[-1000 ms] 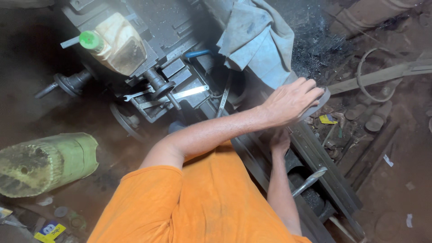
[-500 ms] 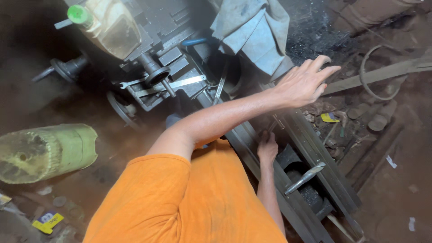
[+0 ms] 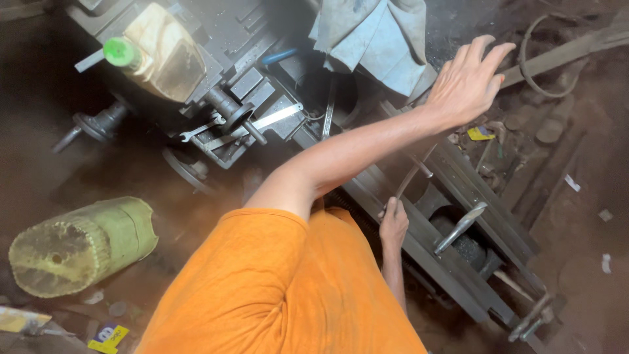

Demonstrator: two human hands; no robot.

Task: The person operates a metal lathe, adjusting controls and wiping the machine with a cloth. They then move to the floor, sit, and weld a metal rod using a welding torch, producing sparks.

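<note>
My left hand is raised above the bed of a dark metal lathe, fingers spread and holding nothing. It hovers just right of a grey cloth draped over the machine. My left arm stretches out from my orange shirt. Lower down, my right hand is closed around the end of a thin metal lever on the lathe's carriage. A second, shiny lever sticks out just right of that hand.
A dirty plastic jug with a green cap sits on the machine at the upper left, with a spanner and a flat metal bar beside it. A yellowish cylinder lies on the floor at left. Scrap and a wire loop lie at right.
My left hand has lifted off the lathe bed and moved up and right, opening its fingers. My right hand has stayed low on the lever.
</note>
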